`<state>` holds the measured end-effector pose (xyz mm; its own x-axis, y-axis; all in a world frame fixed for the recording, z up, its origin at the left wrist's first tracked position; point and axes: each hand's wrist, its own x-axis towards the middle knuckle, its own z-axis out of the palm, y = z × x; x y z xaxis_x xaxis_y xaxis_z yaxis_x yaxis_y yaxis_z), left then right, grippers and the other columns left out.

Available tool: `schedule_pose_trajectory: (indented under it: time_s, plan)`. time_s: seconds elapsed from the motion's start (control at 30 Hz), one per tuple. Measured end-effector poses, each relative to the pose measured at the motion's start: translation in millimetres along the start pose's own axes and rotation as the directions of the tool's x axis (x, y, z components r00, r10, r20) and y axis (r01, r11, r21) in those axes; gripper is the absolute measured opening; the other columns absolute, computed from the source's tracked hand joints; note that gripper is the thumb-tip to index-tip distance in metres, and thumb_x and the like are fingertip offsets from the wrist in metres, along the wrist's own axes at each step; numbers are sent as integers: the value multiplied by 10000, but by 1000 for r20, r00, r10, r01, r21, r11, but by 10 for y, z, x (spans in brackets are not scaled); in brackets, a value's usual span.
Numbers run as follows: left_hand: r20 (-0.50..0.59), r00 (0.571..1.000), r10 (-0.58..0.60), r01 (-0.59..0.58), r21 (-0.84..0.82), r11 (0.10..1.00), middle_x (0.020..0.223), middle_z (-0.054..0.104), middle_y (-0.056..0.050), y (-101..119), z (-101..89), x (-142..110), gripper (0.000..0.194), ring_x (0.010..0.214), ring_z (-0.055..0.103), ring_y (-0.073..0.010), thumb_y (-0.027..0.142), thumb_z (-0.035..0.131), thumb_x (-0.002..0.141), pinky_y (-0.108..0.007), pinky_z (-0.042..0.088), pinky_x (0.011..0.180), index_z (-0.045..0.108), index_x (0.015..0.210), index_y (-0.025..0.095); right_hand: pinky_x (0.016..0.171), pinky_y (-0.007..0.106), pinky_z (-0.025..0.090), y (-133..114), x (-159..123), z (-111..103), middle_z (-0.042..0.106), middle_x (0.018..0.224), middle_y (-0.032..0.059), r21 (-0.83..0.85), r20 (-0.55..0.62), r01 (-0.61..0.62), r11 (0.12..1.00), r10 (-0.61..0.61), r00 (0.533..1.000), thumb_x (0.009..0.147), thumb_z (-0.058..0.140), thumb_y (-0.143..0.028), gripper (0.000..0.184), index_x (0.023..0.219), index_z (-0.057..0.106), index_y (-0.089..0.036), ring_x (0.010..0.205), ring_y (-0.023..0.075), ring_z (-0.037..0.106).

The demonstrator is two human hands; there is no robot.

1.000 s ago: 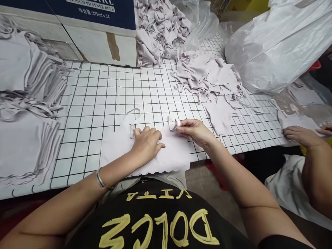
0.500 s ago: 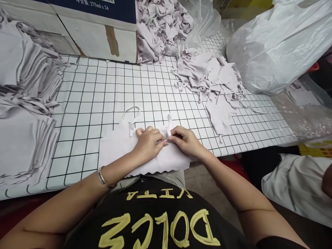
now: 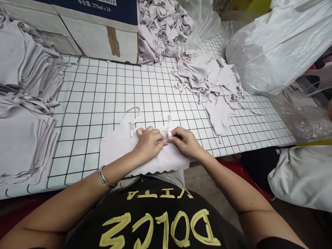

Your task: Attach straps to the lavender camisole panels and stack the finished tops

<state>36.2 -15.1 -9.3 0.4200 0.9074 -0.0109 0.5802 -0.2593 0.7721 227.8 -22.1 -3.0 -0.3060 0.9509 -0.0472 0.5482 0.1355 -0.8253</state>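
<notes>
A pale pink camisole (image 3: 116,147) lies flat at the table's near edge, its scalloped hem towards me and two thin straps pointing away. My left hand (image 3: 147,143) rests on it, thumb and fingers pinching the fabric near the base of the right strap (image 3: 168,128). Close beside it, my right hand (image 3: 184,141) pinches the camisole at the same spot, with fingertips almost touching those of the left. Whatever small detail sits between the fingertips is too fine to make out. The left strap (image 3: 132,114) loops loosely on the tablecloth.
Folded garments are stacked (image 3: 18,138) at the left. A cardboard box (image 3: 103,38) stands at the back, beside a heap of garments (image 3: 166,26). Another loose pile (image 3: 210,74) lies right of centre, near a white plastic bag (image 3: 275,48). Someone's light-clothed leg (image 3: 303,176) shows at lower right.
Both hands keep their pinch on the camisole with barely any movement. At the right edge, the other person's light clothing has shifted slightly.
</notes>
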Motion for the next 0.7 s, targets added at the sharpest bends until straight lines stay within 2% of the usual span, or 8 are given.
schedule_pose_trajectory:
  time_s: [0.2, 0.47, 0.7]
  plan:
    - [7, 1000, 27, -27, 11, 1000, 747, 694, -27, -19, 7, -10, 186, 849, 504, -222, 274, 690, 794, -422, 212, 813, 661, 626, 199, 692, 285, 415, -7, -4, 1, 546, 779, 8, -7, 36, 6, 1000, -6, 999, 842, 584, -200, 85, 765, 547, -195, 737, 143, 521]
    - [84, 996, -30, 26, 46, 999, 801, 694, -14, 54, -46, -17, 202, 893, 513, -209, 274, 646, 841, -416, 197, 811, 669, 661, 185, 683, 273, 416, 18, -21, 14, 547, 769, 5, -35, 22, 64, 997, -63, 998, 842, 577, -156, 86, 768, 547, -188, 729, 135, 517]
    - [118, 992, -48, 43, 50, 998, 780, 684, -12, 55, -57, -12, 219, 867, 504, -199, 278, 657, 827, -407, 202, 814, 630, 642, 164, 694, 282, 430, 22, -31, 91, 573, 769, 9, -32, -8, 122, 992, -122, 992, 841, 577, -146, 85, 770, 564, -191, 735, 141, 536]
